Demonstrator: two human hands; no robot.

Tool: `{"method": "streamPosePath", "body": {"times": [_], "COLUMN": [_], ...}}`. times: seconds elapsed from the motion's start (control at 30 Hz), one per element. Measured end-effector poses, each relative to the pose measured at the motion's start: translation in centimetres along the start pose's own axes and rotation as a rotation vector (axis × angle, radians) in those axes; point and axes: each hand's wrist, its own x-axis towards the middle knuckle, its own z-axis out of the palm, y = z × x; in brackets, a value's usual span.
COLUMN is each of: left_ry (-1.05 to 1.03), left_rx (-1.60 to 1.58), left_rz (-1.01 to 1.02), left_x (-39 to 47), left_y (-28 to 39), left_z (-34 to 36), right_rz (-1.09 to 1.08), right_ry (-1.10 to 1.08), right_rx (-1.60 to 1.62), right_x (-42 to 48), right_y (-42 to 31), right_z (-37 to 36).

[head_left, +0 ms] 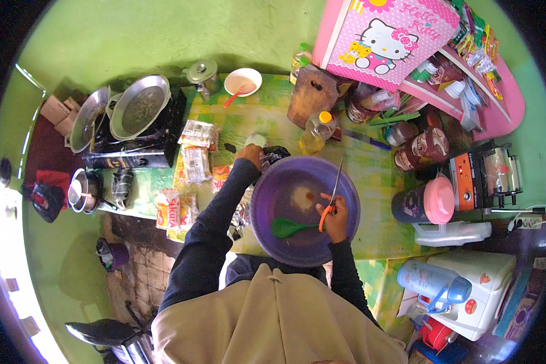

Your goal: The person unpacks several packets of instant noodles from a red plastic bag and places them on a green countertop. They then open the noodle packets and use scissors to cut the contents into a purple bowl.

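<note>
My right hand holds scissors by their orange handles, over the right side of a purple plastic basin. The blades point away from me. Inside the basin lie a pale powder with a small brown patch and a green plastic ladle. Beyond the basin's far left rim, my left hand is at a small whitish item. Its fingers are partly hidden, so a grip is unclear. A dark plastic bag lies beside that hand.
Packets and a stove with two pans stand left. Farther back are a white bowl and a wooden cutting board. An oil bottle, a knife and a pink-lidded container occupy the right side.
</note>
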Motion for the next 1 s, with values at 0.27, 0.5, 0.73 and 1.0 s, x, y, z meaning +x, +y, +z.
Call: {"method": "streamPosePath", "body": {"times": [0.27, 0.5, 0.73, 1.0], "left_ry": [0.268, -0.491, -0.036, -0.077], "left_rx": [-0.124, -0.005, 0.070, -0.063], "left_rz": [0.116, -0.080, -0.120, -0.016], "left_x": [-2.0, -11.9, -16.6, -15.3], "left_y": [-2.5, -10.3, -6.6, -8.5], "left_z": [0.1, 3.4, 5.6, 3.6], "right_rz": [-0.004, -0.016, -0.053, -0.038], "right_ry": [0.026, -0.033, -0.130, -0.198], "right_rx": [0.036, -0.030, -0.083, -0.039], "right_x": [-1.2, -2.2, -2.8, -3.3], "right_y": [0.3, -0.4, -0.6, -2.2], "right_z": [-1.1, -0.6, 1.1, 1.8]}}
